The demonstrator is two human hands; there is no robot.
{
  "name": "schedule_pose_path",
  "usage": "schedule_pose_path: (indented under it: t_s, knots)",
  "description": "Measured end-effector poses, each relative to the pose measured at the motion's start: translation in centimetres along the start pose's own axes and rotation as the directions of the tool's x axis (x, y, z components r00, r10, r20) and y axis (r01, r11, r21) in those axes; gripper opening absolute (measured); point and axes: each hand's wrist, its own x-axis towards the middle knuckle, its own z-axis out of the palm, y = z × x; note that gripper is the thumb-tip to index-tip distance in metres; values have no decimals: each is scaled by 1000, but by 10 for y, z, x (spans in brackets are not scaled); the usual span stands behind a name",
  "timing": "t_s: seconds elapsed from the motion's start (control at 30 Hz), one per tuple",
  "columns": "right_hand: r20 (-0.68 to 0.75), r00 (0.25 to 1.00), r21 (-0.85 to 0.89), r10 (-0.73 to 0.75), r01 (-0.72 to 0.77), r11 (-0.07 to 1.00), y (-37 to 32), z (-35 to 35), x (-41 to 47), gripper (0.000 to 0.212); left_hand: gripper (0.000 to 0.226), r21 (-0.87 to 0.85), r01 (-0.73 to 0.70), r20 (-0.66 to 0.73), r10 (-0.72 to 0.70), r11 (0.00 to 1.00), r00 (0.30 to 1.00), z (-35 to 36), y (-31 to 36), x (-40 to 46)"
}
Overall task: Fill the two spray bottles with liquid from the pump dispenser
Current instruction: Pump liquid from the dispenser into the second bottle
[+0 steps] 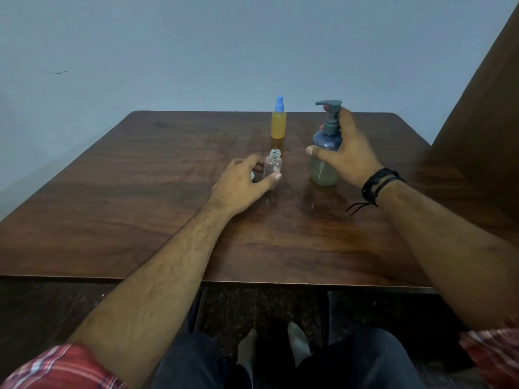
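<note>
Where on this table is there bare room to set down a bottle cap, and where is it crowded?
Free: the wide left part of the table, beside the left hand, and the near strip between the forearms and the front edge. Crowded: centre-right, where the clear bottle, the yellow bottle, the pump dispenser and the right hand stand close.

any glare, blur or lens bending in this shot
Head view: dim, cool, even lighting; soft glossy reflections on the table beneath the yellow spray bottle and pump dispenser; wide-angle bending bows the table edges; slight softness overall, and the clear open bottle is hard to read.
</note>
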Motion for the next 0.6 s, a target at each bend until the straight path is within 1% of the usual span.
schedule_pose_path:
  t_s: [0.1, 0.17, 0.27, 0.4, 0.5, 0.6]
  knots:
    - [133, 986, -219, -100, 128, 967, -11, -4, 1, 67, 38, 0, -14, -8, 14, 1000, 1000, 0, 3, -1]
    - [223, 968, -332, -111, 183, 925, -21, -4, 2, 76, 44, 9, -20, 4, 20, 1000, 1000, -1, 3, -2]
    - [333, 936, -419, -110, 252, 872, -32, -3, 0, 93, 50, 18, -23, 3, 23, 1000, 1000, -1, 2, -2]
    - [397, 911, -504, -110, 317, 804, -37, -2, -1, 98, 60, 11, -23, -4, 23, 1000, 1000, -2, 3, -3]
    - [431, 898, -557, -85, 339, 758, -43, 0, 0, 99, 60, 2, -23, -4, 23, 1000, 1000, -1, 2, -2]
    - [436, 898, -606, -55, 338, 720, -43, 2, 0, 99, 59, -9, -28, -3, 28, 1000, 1000, -1, 1, -2]
